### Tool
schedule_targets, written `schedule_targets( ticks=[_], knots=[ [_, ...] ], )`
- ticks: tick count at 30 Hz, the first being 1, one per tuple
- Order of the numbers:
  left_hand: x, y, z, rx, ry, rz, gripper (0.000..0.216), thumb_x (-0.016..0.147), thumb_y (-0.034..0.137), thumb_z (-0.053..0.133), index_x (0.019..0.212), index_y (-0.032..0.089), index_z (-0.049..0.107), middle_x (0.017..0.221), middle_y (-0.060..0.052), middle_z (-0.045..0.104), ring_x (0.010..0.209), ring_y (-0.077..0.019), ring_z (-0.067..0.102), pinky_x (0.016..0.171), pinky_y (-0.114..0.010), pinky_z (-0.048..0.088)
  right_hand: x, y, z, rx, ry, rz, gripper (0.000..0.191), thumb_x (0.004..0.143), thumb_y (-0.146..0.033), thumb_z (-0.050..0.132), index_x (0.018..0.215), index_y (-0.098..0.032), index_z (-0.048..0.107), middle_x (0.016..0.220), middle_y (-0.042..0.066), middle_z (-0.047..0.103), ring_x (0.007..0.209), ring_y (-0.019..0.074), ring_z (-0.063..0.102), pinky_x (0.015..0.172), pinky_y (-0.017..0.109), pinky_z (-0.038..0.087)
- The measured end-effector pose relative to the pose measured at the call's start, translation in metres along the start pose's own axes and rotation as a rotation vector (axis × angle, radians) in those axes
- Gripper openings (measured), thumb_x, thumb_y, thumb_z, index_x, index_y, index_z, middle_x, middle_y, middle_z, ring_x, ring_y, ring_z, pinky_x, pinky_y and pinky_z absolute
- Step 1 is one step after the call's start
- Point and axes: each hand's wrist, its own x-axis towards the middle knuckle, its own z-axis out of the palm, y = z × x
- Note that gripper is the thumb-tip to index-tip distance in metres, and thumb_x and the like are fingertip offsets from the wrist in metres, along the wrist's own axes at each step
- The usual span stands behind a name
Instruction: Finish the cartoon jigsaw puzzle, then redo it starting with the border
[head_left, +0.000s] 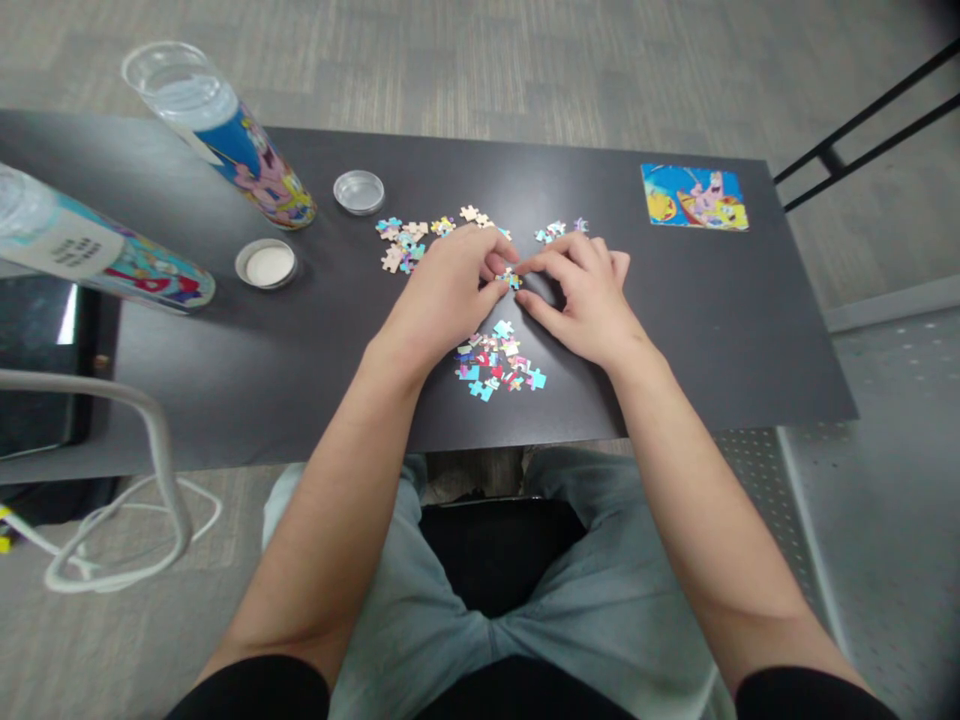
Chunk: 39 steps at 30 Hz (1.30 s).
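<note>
My left hand [450, 290] and my right hand [585, 295] meet at the middle of the dark table [225, 370]. Both pinch small jigsaw pieces [511, 279] held between their fingertips, pressed together on the tabletop. A heap of loose coloured pieces [499, 362] lies just in front of my hands, towards me. More pieces [409, 240] are spread behind my left hand, and a few pieces [559, 230] lie behind my right hand. A finished cartoon picture card [694, 197] sits at the far right of the table.
Two clear tubes with cartoon labels lie at the left: tube [225, 135] and tube [90, 250]. Their round lids, lid [358, 191] and lid [266, 265], rest nearby. A white chair frame [150, 430] with cable is at the left, black metal bars [862, 130] at the right.
</note>
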Motion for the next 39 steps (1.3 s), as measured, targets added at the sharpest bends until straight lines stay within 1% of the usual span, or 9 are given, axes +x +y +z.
schedule_targets(
  ticks=[3, 7, 10, 15, 20, 25, 29, 35, 39],
  knots=[
    [0.0, 0.0, 0.0, -0.102, -0.01, -0.015, 0.028, 0.101, 0.012, 0.08, 0.125, 0.024, 0.086, 0.127, -0.009, 0.089, 0.108, -0.0237, 0.083, 0.105, -0.042, 0.073, 0.0, 0.0, 0.0, 0.017, 0.015, -0.005, 0.031, 0.126, -0.053, 0.071, 0.148, -0.037, 0.086, 0.157, 0.016, 0.082, 0.15, 0.0518, 0.07, 0.129, 0.075, 0.048],
    [-0.001, 0.002, -0.004, -0.163, -0.001, -0.065, 0.027, 0.105, 0.016, 0.082, 0.13, 0.023, 0.086, 0.131, -0.011, 0.089, 0.107, -0.0232, 0.083, 0.104, -0.04, 0.073, 0.001, 0.0, 0.001, 0.02, 0.012, -0.007, 0.029, 0.126, -0.051, 0.071, 0.146, -0.037, 0.086, 0.157, 0.015, 0.082, 0.15, 0.0507, 0.07, 0.129, 0.074, 0.048],
    [-0.002, 0.001, -0.007, -0.168, 0.006, -0.09, 0.029, 0.106, 0.018, 0.08, 0.134, 0.023, 0.085, 0.135, -0.011, 0.089, 0.108, -0.0239, 0.084, 0.104, -0.041, 0.073, 0.001, -0.001, 0.001, 0.011, -0.004, 0.003, 0.023, 0.126, -0.048, 0.072, 0.141, -0.037, 0.086, 0.156, 0.014, 0.082, 0.15, 0.0486, 0.07, 0.13, 0.073, 0.047],
    [-0.003, -0.002, -0.011, -0.165, 0.009, -0.092, 0.037, 0.104, 0.011, 0.073, 0.136, 0.023, 0.086, 0.139, -0.011, 0.089, 0.102, -0.0223, 0.084, 0.104, -0.041, 0.072, 0.002, -0.004, -0.001, -0.008, -0.017, 0.022, 0.015, 0.126, -0.044, 0.075, 0.134, -0.036, 0.084, 0.154, 0.012, 0.084, 0.148, 0.0459, 0.071, 0.129, 0.07, 0.046],
    [-0.004, -0.002, -0.016, -0.107, 0.036, -0.115, 0.039, 0.101, 0.011, 0.075, 0.136, 0.024, 0.087, 0.139, -0.011, 0.09, 0.097, -0.0227, 0.083, 0.102, -0.044, 0.073, 0.003, -0.004, -0.001, 0.018, -0.021, 0.014, 0.012, 0.123, -0.039, 0.073, 0.128, -0.035, 0.083, 0.148, 0.011, 0.087, 0.148, 0.0456, 0.071, 0.129, 0.069, 0.045],
    [-0.005, -0.001, -0.018, -0.091, 0.046, -0.123, 0.037, 0.102, 0.013, 0.077, 0.135, 0.025, 0.087, 0.134, -0.009, 0.091, 0.101, -0.024, 0.085, 0.101, -0.042, 0.073, 0.002, -0.003, -0.001, 0.01, -0.013, 0.014, 0.017, 0.121, -0.035, 0.069, 0.131, -0.035, 0.083, 0.147, 0.012, 0.087, 0.148, 0.0454, 0.072, 0.129, 0.068, 0.045],
    [-0.006, 0.001, -0.018, -0.112, 0.025, -0.114, 0.036, 0.103, 0.011, 0.076, 0.134, 0.025, 0.087, 0.133, -0.009, 0.091, 0.103, -0.0242, 0.085, 0.103, -0.042, 0.073, 0.001, -0.001, -0.002, 0.031, -0.021, -0.013, 0.018, 0.12, -0.044, 0.075, 0.134, -0.037, 0.085, 0.149, 0.012, 0.087, 0.151, 0.0476, 0.07, 0.128, 0.07, 0.045],
    [-0.006, -0.005, -0.02, -0.069, 0.051, -0.096, 0.041, 0.101, 0.005, 0.074, 0.135, 0.022, 0.088, 0.128, -0.01, 0.092, 0.111, -0.0264, 0.087, 0.112, -0.046, 0.073, 0.001, -0.002, -0.003, 0.056, -0.028, -0.006, 0.013, 0.119, -0.041, 0.076, 0.127, -0.036, 0.085, 0.149, 0.011, 0.087, 0.15, 0.0454, 0.072, 0.13, 0.069, 0.044],
    [-0.006, -0.008, -0.019, 0.057, 0.045, -0.035, 0.039, 0.105, 0.011, 0.076, 0.139, 0.023, 0.09, 0.14, -0.013, 0.089, 0.123, -0.0312, 0.086, 0.119, -0.051, 0.071, 0.001, -0.002, -0.003, 0.052, -0.04, -0.009, 0.01, 0.118, -0.039, 0.076, 0.124, -0.036, 0.084, 0.149, 0.01, 0.088, 0.151, 0.046, 0.072, 0.13, 0.069, 0.045]
  ],
)
